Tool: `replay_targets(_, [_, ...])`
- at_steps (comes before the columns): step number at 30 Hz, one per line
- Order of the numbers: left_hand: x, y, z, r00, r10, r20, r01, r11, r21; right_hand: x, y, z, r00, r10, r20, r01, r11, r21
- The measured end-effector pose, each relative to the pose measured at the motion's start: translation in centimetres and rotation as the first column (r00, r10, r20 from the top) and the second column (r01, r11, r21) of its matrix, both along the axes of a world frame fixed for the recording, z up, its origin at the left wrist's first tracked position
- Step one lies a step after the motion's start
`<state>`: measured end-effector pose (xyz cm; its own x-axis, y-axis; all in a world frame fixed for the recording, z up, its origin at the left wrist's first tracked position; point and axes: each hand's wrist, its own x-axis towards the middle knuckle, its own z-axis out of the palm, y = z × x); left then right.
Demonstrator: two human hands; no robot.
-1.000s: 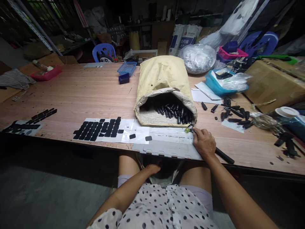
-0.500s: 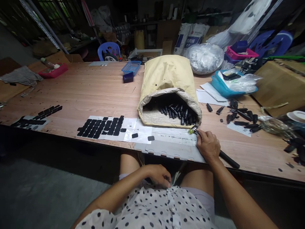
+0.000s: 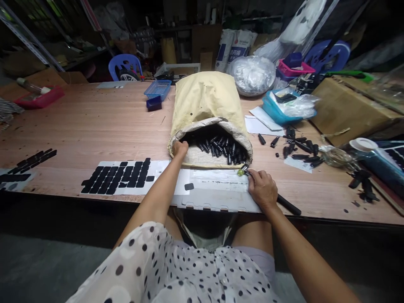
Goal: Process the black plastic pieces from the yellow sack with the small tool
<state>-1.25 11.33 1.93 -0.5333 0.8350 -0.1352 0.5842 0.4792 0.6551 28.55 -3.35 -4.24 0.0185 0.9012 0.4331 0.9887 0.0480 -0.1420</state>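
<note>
My left hand [image 3: 180,148] is closed on the left edge of the open mouth of a cream woven sack [image 3: 206,94]. Inside the sack lies a heap of small glossy black plastic parts [image 3: 232,149]. At the front right of the sack, my right hand [image 3: 263,189] rests on the table, fingers wrapped around a hammer [image 3: 288,205]. Its handle is black, and its metal head with a yellow-green end lies just before the sack's mouth. Between my arms is a grey board [image 3: 217,198] at the table edge, with a black sticker [image 3: 189,186] beside it.
Rows of black stickers [image 3: 116,176] lie on white sheets to the left. Loose black parts [image 3: 303,147] are scattered at right, near a blue basin [image 3: 288,109] and a cardboard box [image 3: 350,109]. A blue basket [image 3: 158,89] stands behind, left of the sack.
My left hand has risen from my lap to the sack's left rim and taken hold of it. My right hand keeps the hammer in place. The view has turned somewhat right.
</note>
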Motion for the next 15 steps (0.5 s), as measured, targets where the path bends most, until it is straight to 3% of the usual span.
replay_targets(4, [0.6,0.5,-0.5,0.996,0.089,-0.030,-0.091,0.995,-0.040,-0.1,-0.2,0.1,1.000,-0.008,0.005,0.008,1.000,-0.004])
replay_targets(8, [0.8,0.0,0.2,0.998,0.067,-0.014,-0.068,0.990,-0.120,0.0,-0.2,0.1,1.000,-0.010,-0.001,0.010,1.000,-0.007])
replay_targets(10, [0.8,-0.8,0.9,1.000,0.004,-0.017,-0.007,0.992,-0.124,0.0,-0.2,0.1,1.000,-0.012,-0.005,0.012,1.000,-0.012])
replay_targets(13, [1.1,-3.4,1.8,0.983,-0.179,-0.046,0.179,0.984,-0.014,0.0,-0.1,0.1,1.000,-0.013,-0.004,0.013,1.000,-0.022])
replay_targets(15, [1.5,-6.0,1.8,0.924,-0.380,-0.040,0.382,0.921,0.072,0.0,-0.1,0.1,1.000,-0.017,0.002,0.017,1.000,-0.025])
